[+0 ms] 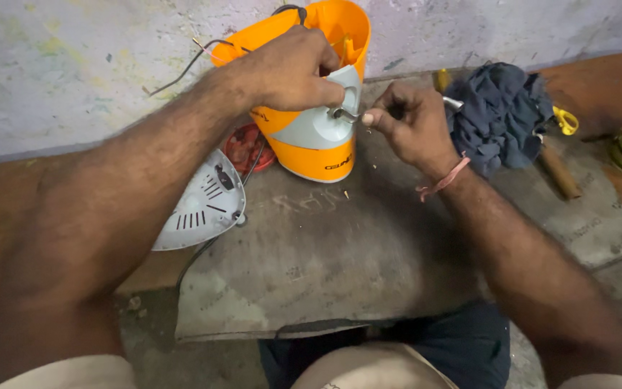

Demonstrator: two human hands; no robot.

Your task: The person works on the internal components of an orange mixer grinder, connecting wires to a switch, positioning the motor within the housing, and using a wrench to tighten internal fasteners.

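Your left hand (293, 68) clamped the orange appliance body (311, 137) at the mat's far edge; your right hand (408, 122) pinched a small metal tool (343, 114) against it. Its white base plate (199, 205) lay off, left; reassembly remained.

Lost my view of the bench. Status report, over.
Left hand gripping orange appliance housing. Right hand holding thin metal tool at its grey panel. White base cover alongside, nothing blocking.

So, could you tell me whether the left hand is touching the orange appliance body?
Touching. The head view shows the left hand wrapped over the upper side of the orange appliance body, with no gap between them.
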